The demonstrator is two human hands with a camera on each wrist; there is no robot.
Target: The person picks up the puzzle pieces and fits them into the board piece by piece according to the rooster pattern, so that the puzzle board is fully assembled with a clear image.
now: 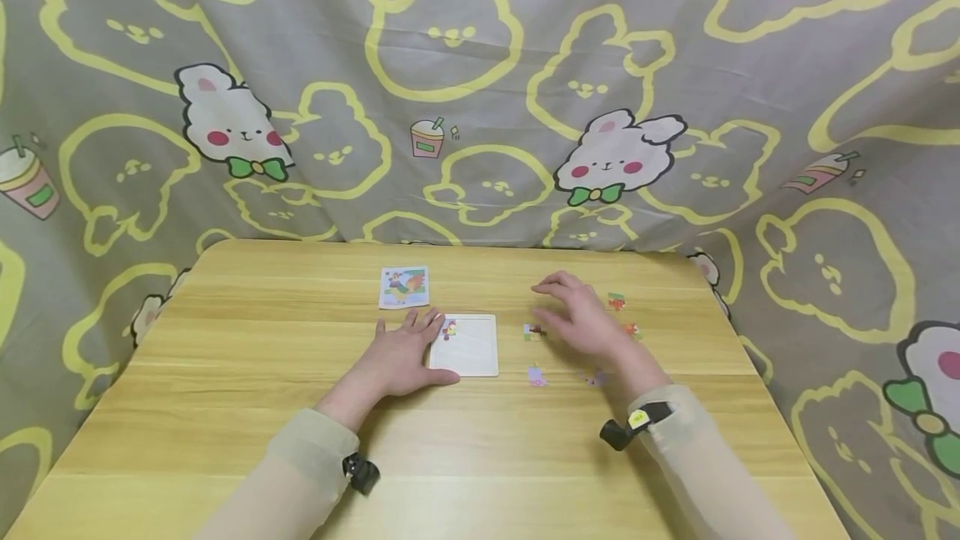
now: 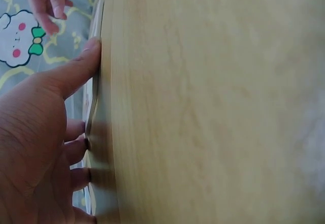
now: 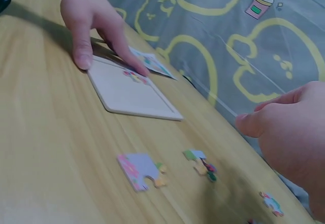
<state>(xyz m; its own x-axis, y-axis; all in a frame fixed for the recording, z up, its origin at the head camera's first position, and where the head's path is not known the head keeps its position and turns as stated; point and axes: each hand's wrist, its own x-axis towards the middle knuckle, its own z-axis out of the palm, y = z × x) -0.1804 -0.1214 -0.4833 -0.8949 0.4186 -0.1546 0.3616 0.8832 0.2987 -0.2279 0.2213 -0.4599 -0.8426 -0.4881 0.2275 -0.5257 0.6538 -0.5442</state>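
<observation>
My left hand [image 1: 401,359] spans the left side of a white square puzzle tray [image 1: 474,357], thumb at the near corner and index finger by the far one. A colourful jigsaw piece [image 1: 449,329] lies in the tray's far-left corner. My right hand [image 1: 588,319] hovers over the loose pieces, fingers loosely bent and apart, holding nothing. Nearest below its fingertips is a piece with green, blue and brown [image 1: 532,332]. In the right wrist view, a purple-and-pink piece [image 3: 138,169] lies in front of the tray. The left wrist view shows the left thumb [image 2: 81,69] extended along the tabletop.
A printed picture card [image 1: 403,287] lies behind the left hand. More loose pieces sit around the right forearm: a red-and-green one [image 1: 617,302], a reddish one [image 1: 632,329] and a purple one [image 1: 596,377]. A patterned curtain [image 1: 480,123] hangs along the table's far edge.
</observation>
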